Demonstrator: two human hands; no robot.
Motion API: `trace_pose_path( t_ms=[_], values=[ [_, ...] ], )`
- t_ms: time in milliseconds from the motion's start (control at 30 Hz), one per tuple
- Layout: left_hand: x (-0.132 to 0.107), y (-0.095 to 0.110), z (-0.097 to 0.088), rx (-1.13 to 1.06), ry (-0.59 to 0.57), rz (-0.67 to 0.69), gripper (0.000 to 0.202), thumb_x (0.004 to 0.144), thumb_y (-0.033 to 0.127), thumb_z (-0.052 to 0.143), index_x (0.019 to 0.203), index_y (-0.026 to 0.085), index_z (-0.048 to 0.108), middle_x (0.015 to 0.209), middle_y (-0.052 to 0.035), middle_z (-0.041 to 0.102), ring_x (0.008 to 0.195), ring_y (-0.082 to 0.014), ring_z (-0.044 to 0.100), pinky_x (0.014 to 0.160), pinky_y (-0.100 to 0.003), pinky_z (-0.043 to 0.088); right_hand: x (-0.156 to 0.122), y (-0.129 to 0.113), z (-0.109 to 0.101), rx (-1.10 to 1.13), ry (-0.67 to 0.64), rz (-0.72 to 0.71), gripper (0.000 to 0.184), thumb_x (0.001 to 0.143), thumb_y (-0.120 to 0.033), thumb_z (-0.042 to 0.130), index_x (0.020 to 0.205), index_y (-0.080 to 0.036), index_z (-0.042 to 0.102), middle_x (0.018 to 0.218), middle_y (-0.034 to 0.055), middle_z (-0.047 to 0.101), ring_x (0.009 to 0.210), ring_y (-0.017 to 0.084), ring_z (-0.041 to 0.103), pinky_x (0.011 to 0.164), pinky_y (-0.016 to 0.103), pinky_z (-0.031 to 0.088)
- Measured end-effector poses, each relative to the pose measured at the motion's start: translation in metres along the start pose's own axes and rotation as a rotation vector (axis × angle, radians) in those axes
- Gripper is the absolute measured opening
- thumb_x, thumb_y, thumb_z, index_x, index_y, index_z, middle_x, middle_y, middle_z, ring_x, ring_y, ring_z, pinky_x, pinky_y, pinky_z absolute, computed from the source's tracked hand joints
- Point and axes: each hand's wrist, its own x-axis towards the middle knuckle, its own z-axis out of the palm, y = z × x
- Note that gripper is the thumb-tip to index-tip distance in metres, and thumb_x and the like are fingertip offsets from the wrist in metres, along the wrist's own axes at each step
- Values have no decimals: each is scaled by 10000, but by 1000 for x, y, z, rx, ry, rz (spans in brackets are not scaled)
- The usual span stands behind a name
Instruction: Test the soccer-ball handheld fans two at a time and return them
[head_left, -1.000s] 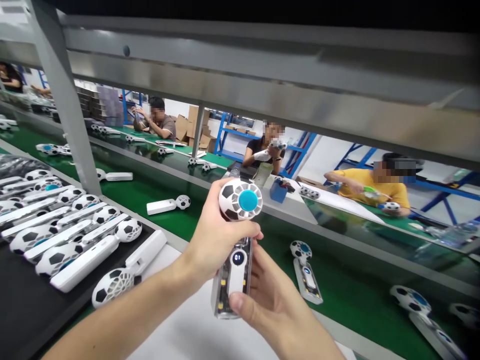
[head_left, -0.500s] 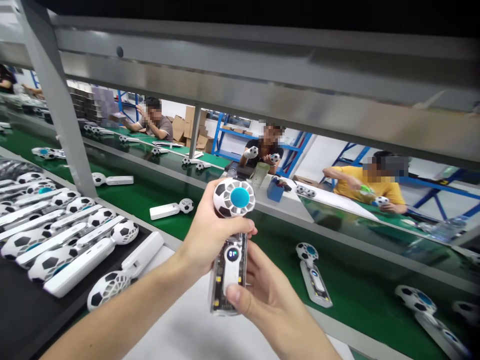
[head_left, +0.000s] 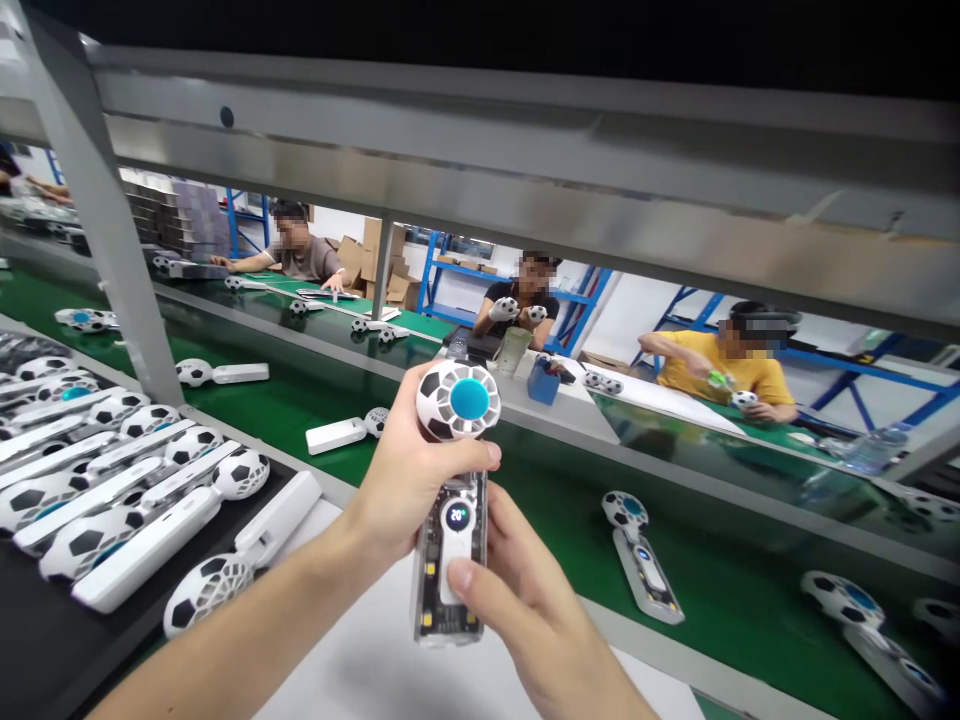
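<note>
Both my hands hold one handheld fan (head_left: 459,402), upright before me, with a football-patterned head, a blue round centre and a see-through handle. My left hand (head_left: 401,460) wraps round the neck just below the head, its thumb lying across the front. From the right, my right hand (head_left: 517,605) grips the handle, with the thumb pressed on the white strip under the small round display (head_left: 457,515). The display is lit and reads about 20. The fingers behind the handle are partly hidden.
Several similar fans lie in rows on a black tray (head_left: 45,640) at left. A green conveyor belt (head_left: 555,500) carries more fans, one (head_left: 641,560) just right of my hands. White paper (head_left: 360,640) lies below. Co-workers sit beyond, under a metal beam (head_left: 450,190).
The display figure has changed from about 01 to about 20. My hands keep the same grip. The fans on the belt have shifted slightly to the right relative to my hands.
</note>
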Motion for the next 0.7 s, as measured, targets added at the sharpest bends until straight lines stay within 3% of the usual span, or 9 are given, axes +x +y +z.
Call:
trace_pose_path(
  t_ms=[200, 267, 367, 500, 633, 700],
  values=[
    [1, -2, 0, 6, -4, 14, 542, 669, 66, 784, 1094, 291, 533, 825, 59, 601, 674, -89, 577, 592, -187, 497, 0, 1, -2, -8, 21, -8, 421, 926, -342, 634, 1323, -301, 499, 1236, 27, 602, 1163, 226, 545, 1029, 393, 426],
    [1, -3, 0, 0, -4, 6, 534, 671, 70, 785, 1089, 287, 534, 820, 59, 601, 672, -89, 573, 588, -187, 495, 0, 2, -1, 9, 14, -12, 390, 925, -345, 629, 1292, -283, 511, 1209, 44, 609, 1128, 238, 572, 931, 382, 502],
    [1, -4, -1, -7, 4, -8, 539, 662, 68, 791, 1085, 278, 530, 835, 53, 608, 687, -96, 582, 596, -194, 499, 1, 2, 0, 22, 1, -17, 409, 935, -365, 608, 1310, -281, 469, 1167, 69, 613, 955, 248, 641, 650, 340, 572],
    [1, -3, 0, -11, 18, -15, 501, 660, 82, 801, 1039, 263, 528, 793, 59, 593, 640, -84, 548, 549, -181, 478, 3, 3, 0, 28, 24, -29, 399, 920, -332, 633, 1283, -242, 494, 1149, 65, 623, 984, 217, 633, 775, 328, 567],
    [0, -2, 1, -8, 18, -19, 506, 664, 87, 799, 1055, 261, 529, 831, 48, 608, 664, -93, 563, 559, -189, 488, 4, 4, 1, 45, 16, -18, 476, 891, -357, 648, 1308, -240, 452, 1073, 74, 604, 774, 201, 635, 531, 290, 551],
    [-1, -2, 2, -9, 16, -20, 518, 671, 90, 795, 1079, 265, 528, 836, 46, 609, 668, -94, 573, 575, -194, 495, 3, 4, 2, 39, 38, -17, 483, 874, -357, 658, 1295, -233, 456, 1027, 65, 603, 745, 190, 621, 517, 281, 543]
  ],
)
